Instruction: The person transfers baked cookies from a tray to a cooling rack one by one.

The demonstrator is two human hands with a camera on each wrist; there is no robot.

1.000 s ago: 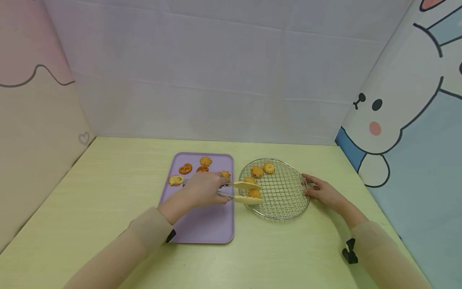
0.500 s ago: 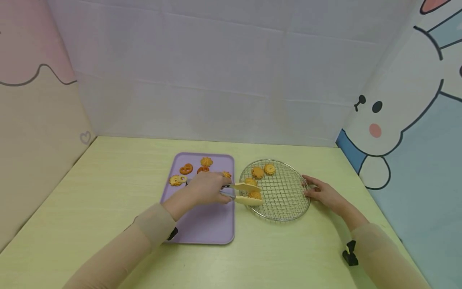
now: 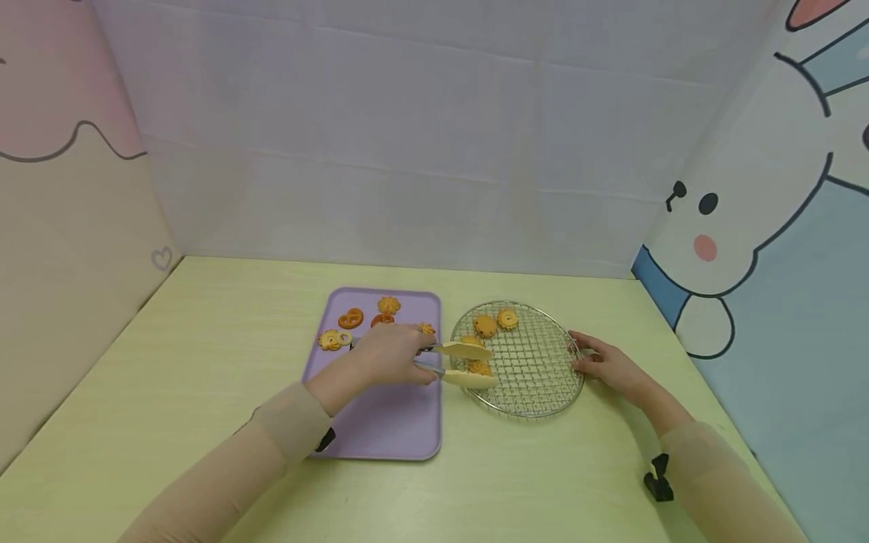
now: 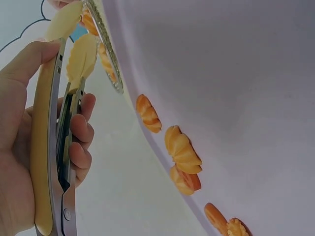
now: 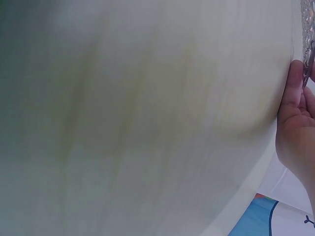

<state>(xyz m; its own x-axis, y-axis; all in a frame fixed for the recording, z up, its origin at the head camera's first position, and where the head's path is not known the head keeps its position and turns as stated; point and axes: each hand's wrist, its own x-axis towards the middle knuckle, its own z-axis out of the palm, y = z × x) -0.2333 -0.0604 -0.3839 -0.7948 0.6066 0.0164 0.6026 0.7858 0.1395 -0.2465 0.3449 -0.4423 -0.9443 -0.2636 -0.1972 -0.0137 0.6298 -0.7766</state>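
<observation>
My left hand (image 3: 388, 353) grips metal food tongs (image 4: 45, 147) with pale yellow tips (image 3: 468, 377). The tips stand apart over the left side of a round wire rack (image 3: 536, 369), on either side of a golden cookie (image 3: 480, 367). Whether they touch it I cannot tell. Another cookie (image 3: 471, 341) is partly hidden behind the upper tip. Two more, a round cookie (image 3: 485, 326) and a ring-patterned cookie (image 3: 507, 318), lie at the rack's far left. My right hand (image 3: 607, 367) pinches the rack's right rim; in the right wrist view only part of this hand shows.
A purple tray (image 3: 387, 437) lies left of the rack under my left hand. Near its far end are a pretzel (image 3: 350, 318), a fluted cookie (image 3: 389, 305), a flower-shaped cookie (image 3: 330, 339) and others. Beyond the table (image 3: 231, 324) stands a pale cloth wall (image 3: 407, 151).
</observation>
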